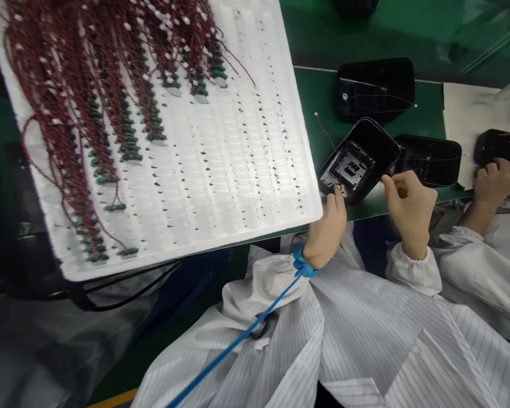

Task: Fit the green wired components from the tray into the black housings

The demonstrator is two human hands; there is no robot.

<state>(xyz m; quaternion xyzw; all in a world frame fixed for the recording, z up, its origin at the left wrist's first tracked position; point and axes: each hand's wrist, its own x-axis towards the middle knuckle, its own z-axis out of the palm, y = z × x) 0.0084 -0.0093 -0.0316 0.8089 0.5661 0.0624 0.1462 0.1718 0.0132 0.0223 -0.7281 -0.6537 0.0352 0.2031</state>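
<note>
L hand (326,229): fingers bent, tips at near left corner of black housing (365,141), by the wire's low end; can't tell if gripping or just pressing. R hand (410,204): thumb & index almost together, rest curled, just right of housing; can't tell if anything's between the tips. Housing sits hollow side up, at an angle, on green table (312,90); prob. light, stiff, glossy so slippery; best held by outer walls, off the inner fittings (351,168). Red-black wire (328,135) crosses its far left rim, white plug (316,114) on the end: thin, soft, prob. weak at joints, so hold nr plug, no tugging. Left: white tray (246,195) w/ wired parts (97,96). Far housing (378,85) beyond, right-hand housing (431,164) alongside; co-worker's hand (497,180) further right
</note>
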